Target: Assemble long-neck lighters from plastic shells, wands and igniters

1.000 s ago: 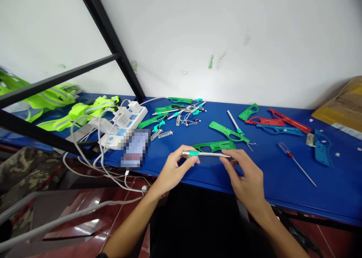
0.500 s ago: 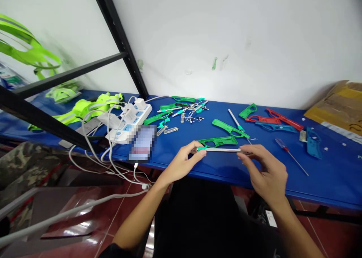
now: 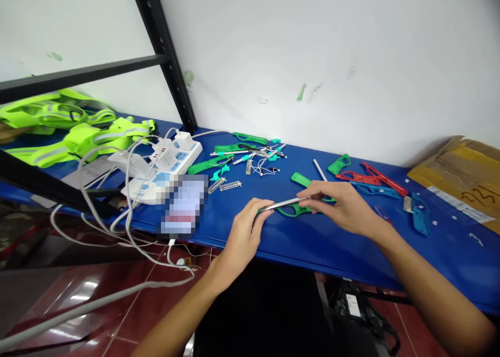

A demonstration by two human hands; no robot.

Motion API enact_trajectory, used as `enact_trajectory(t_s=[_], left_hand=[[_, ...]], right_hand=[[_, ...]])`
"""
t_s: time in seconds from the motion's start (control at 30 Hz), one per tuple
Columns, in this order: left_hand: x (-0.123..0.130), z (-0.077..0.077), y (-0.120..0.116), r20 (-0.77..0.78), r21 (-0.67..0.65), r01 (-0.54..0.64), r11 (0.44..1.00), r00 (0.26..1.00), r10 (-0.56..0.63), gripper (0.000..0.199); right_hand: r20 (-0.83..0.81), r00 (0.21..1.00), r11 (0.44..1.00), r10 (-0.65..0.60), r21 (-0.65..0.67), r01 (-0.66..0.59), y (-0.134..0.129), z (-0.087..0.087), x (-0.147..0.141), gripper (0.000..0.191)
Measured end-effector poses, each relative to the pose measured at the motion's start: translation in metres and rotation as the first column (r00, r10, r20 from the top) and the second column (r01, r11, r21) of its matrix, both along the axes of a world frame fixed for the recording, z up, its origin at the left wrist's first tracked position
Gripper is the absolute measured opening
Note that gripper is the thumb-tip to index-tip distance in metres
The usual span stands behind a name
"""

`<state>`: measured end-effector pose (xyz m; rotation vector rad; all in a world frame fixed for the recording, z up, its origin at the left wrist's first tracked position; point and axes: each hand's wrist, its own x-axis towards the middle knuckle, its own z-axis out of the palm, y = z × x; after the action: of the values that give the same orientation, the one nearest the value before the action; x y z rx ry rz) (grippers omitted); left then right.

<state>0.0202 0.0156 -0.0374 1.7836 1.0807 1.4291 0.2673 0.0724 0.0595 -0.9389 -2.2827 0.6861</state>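
Note:
A thin silvery rod (image 3: 286, 203) spans the gap between my two hands above the front of the blue table. My left hand (image 3: 246, 232) pinches its left end between thumb and fingers. The right end is in the fingers of my right hand (image 3: 344, 206), which hide that part. Behind and below the rod lie green plastic handle shells (image 3: 300, 179), partly covered by my right hand. Another metal tube (image 3: 319, 169) lies just beyond. Farther back on the left is a pile of green shells, rods and white wires (image 3: 258, 159), with small clear pieces (image 3: 230, 185) in front.
On the left are a white power strip (image 3: 150, 187) with cables, a phone (image 3: 184, 206), yellow-green reflective straps (image 3: 86, 138) and a black rack post (image 3: 167, 60). Right: red shells (image 3: 359, 177), blue shells (image 3: 420, 216), a partly hidden screwdriver (image 3: 383, 213) and a cardboard box (image 3: 464, 180).
The rod has tilted, its right end now higher. My right hand has moved left and up, over the green shells, and its palm has turned downward. The green piece at the rod's left end no longer shows.

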Motion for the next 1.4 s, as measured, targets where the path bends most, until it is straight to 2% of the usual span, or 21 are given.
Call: enact_trajectory(t_s=[0.07,0.17,0.27,0.37,0.43,0.57,0.63,0.97,1.1,1.2,1.27,1.33,1.4], left_hand=[[-0.003,-0.002,0.002,-0.021,-0.002,-0.016,1.0,1.0,0.016,0.019],[-0.01,-0.003,0.003,-0.04,-0.066,-0.01,0.998,0.999,0.007,0.017],[-0.014,-0.002,0.003,-0.036,-0.157,-0.022,0.987,0.999,0.017,0.014],[-0.015,-0.001,0.004,-0.066,-0.155,-0.039,0.987,0.997,0.029,0.014],[-0.014,0.001,0.005,-0.094,-0.133,-0.046,0.99,0.995,0.033,0.014],[-0.013,0.003,0.003,-0.114,-0.095,-0.022,0.995,0.993,0.011,0.014],[-0.012,0.004,0.003,-0.101,-0.093,0.014,0.996,0.995,-0.023,0.014],[-0.01,0.006,0.001,-0.132,-0.11,0.063,0.992,0.988,-0.077,0.014],[-0.01,0.006,0.0,-0.134,-0.106,0.069,0.992,0.987,-0.083,0.014],[-0.01,0.004,-0.002,-0.119,-0.084,-0.004,0.996,0.993,-0.006,0.013],[-0.013,0.002,-0.003,-0.121,-0.017,-0.142,0.99,0.983,0.139,0.013],[-0.019,0.001,-0.002,-0.158,0.096,-0.285,0.954,0.942,0.297,0.014],[-0.025,-0.001,-0.001,-0.207,0.176,-0.364,0.915,0.895,0.396,0.015]], right_hand=[[-0.013,1.0,0.996,0.027,-0.083,-0.028,0.015,-0.004,0.003,0.025],[-0.084,0.996,0.993,-0.02,-0.118,0.01,0.024,-0.022,0.004,0.028],[-0.196,0.976,0.976,-0.092,-0.211,0.05,0.019,-0.037,0.003,0.031],[-0.313,0.938,0.958,-0.149,-0.282,0.058,0.009,-0.038,0.001,0.033],[-0.329,0.937,0.968,-0.117,-0.248,0.033,0.002,-0.033,-0.002,0.031],[-0.309,0.948,0.983,0.082,-0.129,-0.127,-0.016,-0.022,-0.015,0.022],[-0.323,0.937,0.98,0.136,-0.094,-0.175,-0.023,-0.022,-0.021,0.018],[-0.309,0.93,0.978,0.199,0.005,-0.208,-0.033,-0.028,-0.027,0.007],[-0.259,0.941,0.975,0.218,0.025,-0.219,-0.034,-0.033,-0.028,0.011],[-0.191,0.967,0.985,0.17,0.05,-0.164,-0.028,-0.043,-0.025,0.022],[-0.126,0.988,0.993,0.087,0.094,-0.076,-0.018,-0.052,-0.021,0.03],[-0.05,0.998,0.983,-0.023,0.182,0.032,-0.002,-0.059,-0.016,0.032],[0.047,0.989,0.954,-0.138,0.276,0.12,0.019,-0.064,-0.012,0.031]])
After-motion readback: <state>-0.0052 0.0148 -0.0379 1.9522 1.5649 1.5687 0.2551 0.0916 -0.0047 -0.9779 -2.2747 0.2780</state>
